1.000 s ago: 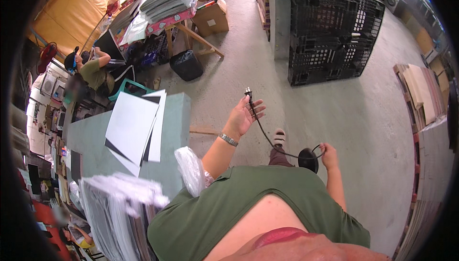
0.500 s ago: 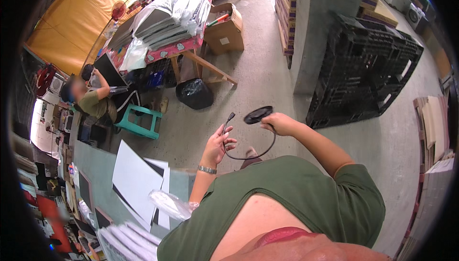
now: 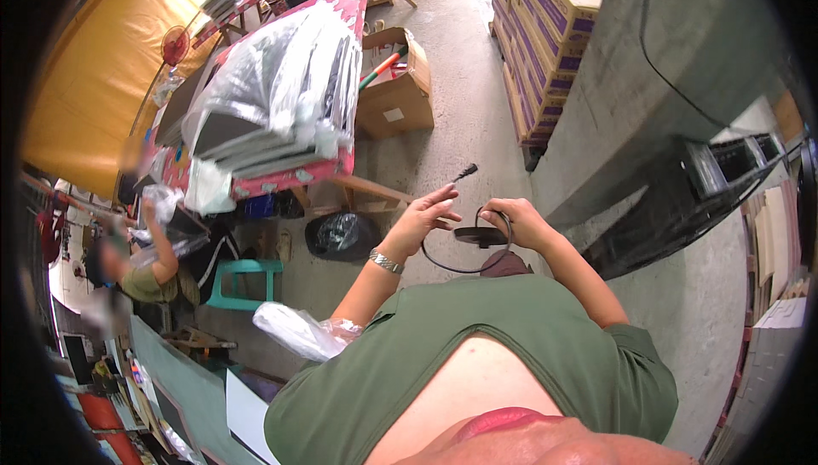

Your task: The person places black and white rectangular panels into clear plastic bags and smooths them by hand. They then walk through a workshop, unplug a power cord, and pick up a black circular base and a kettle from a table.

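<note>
My right hand grips a small round black disc with a thin black cable looping down from it. My left hand, with a metal watch on the wrist, pinches the same cable near its free end, and the black plug tip sticks up past the fingers. Both hands are raised in front of my green shirt, close together, above the concrete floor. A crumpled clear plastic bag lies by my left elbow.
A table piled with plastic-wrapped flat panels stands ahead left, an open cardboard box beyond it. A person sits at left near a teal stool and a black bag. Stacked cartons and black pallets stand right.
My view has swung upward and left. Both hands have come closer together, with the cable loop drawn tighter and the disc now nearer my left hand.
</note>
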`<act>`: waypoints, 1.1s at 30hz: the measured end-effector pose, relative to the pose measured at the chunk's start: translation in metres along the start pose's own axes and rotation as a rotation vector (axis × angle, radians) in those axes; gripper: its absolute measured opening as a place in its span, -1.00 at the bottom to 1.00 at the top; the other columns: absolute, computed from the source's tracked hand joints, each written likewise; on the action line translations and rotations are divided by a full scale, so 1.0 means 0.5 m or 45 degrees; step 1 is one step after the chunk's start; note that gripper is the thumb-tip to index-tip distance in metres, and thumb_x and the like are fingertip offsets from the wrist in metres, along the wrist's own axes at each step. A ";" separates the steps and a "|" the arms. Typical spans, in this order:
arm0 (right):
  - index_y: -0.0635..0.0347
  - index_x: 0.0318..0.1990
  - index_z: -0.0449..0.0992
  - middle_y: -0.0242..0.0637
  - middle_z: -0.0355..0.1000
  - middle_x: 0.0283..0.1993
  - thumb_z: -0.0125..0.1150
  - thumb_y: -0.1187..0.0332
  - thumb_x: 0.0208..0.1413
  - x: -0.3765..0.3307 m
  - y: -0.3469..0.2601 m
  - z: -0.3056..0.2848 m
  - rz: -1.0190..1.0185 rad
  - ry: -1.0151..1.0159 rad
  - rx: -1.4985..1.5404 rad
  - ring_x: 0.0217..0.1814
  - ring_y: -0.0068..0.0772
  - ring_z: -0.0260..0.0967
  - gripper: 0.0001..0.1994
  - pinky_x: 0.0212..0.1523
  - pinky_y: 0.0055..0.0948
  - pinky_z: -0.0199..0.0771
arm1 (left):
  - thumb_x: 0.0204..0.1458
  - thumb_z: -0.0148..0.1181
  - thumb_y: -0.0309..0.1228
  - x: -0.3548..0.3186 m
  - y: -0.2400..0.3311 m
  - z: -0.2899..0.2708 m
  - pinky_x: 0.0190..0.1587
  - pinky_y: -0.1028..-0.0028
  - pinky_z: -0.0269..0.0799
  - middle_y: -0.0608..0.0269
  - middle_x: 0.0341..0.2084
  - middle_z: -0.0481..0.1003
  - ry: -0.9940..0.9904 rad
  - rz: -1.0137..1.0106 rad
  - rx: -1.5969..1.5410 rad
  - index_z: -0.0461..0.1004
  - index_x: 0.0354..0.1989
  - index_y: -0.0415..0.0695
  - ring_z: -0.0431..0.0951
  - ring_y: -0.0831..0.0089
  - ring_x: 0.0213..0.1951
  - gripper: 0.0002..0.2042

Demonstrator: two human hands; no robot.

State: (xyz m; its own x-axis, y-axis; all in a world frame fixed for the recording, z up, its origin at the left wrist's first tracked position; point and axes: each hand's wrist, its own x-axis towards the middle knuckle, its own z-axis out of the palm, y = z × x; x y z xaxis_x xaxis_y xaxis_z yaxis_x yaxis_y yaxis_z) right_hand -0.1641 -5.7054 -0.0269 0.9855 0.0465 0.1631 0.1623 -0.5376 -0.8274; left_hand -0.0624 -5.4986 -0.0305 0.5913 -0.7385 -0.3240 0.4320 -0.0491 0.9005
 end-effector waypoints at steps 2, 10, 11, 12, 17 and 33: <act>0.23 -0.36 0.45 -0.06 0.39 -0.51 0.08 0.30 0.06 0.083 0.057 -0.033 0.006 0.107 0.046 -0.50 -0.14 0.34 -0.83 -0.43 -0.38 0.34 | 0.09 -0.03 -0.34 0.124 0.029 -0.025 -0.18 0.52 0.36 0.18 0.10 0.21 -0.086 -0.055 0.159 0.08 0.19 -0.21 0.43 0.49 -0.16 -0.51; 0.22 -0.40 0.45 0.00 0.34 -0.55 0.07 0.30 0.04 0.511 0.279 -0.243 0.052 -0.181 -0.099 -0.49 0.03 0.31 -0.83 -0.46 -0.26 0.31 | 0.10 -0.03 -0.27 0.518 0.182 -0.121 -0.14 0.52 0.34 0.25 0.02 0.29 -0.111 0.018 0.138 0.15 0.15 -0.20 0.40 0.51 -0.11 -0.54; 0.20 -0.42 0.44 0.01 0.34 -0.54 0.05 0.29 0.05 0.572 0.282 -0.271 -0.011 -0.228 -0.127 -0.47 0.03 0.33 -0.82 -0.46 -0.24 0.31 | 0.10 -0.03 -0.27 0.556 0.211 -0.134 -0.14 0.52 0.34 0.25 0.01 0.31 -0.095 0.042 0.098 0.16 0.14 -0.20 0.41 0.51 -0.11 -0.54; 0.21 -0.41 0.44 0.00 0.35 -0.54 0.05 0.30 0.05 0.640 0.302 -0.293 -0.061 -0.249 -0.114 -0.46 0.03 0.33 -0.83 -0.45 -0.23 0.31 | 0.11 -0.05 -0.27 0.600 0.246 -0.144 -0.14 0.53 0.34 0.24 -0.02 0.33 -0.087 0.099 0.109 0.18 0.13 -0.20 0.42 0.49 -0.12 -0.57; 0.24 -0.40 0.45 -0.04 0.40 -0.50 0.04 0.32 0.04 0.948 0.372 -0.347 -0.140 -0.288 -0.191 -0.42 -0.01 0.38 -0.83 -0.40 -0.23 0.35 | 0.09 0.00 -0.32 0.803 0.374 -0.219 -0.15 0.51 0.33 0.19 0.08 0.22 0.030 0.241 0.103 0.03 0.20 -0.19 0.39 0.45 -0.07 -0.48; 0.29 -0.29 0.45 -0.13 0.43 -0.46 0.11 0.46 0.00 1.627 0.656 -0.599 0.145 0.296 -0.040 -0.42 -0.42 0.40 -0.87 -0.37 -0.48 0.34 | 0.02 0.08 -0.13 1.592 0.756 -0.526 -0.05 0.47 0.31 -0.13 0.14 0.03 -0.213 0.401 1.036 0.03 0.19 -0.11 0.36 0.34 -0.05 -0.39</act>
State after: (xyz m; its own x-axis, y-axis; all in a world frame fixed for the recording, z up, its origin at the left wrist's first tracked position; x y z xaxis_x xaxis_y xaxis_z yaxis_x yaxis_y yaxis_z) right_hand 0.6762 -6.0958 -0.0047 0.9589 -0.2090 0.1921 0.0456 -0.5544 -0.8310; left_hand 0.7508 -5.9284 -0.0242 0.4665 -0.8837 -0.0372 -0.3897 -0.2431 0.8883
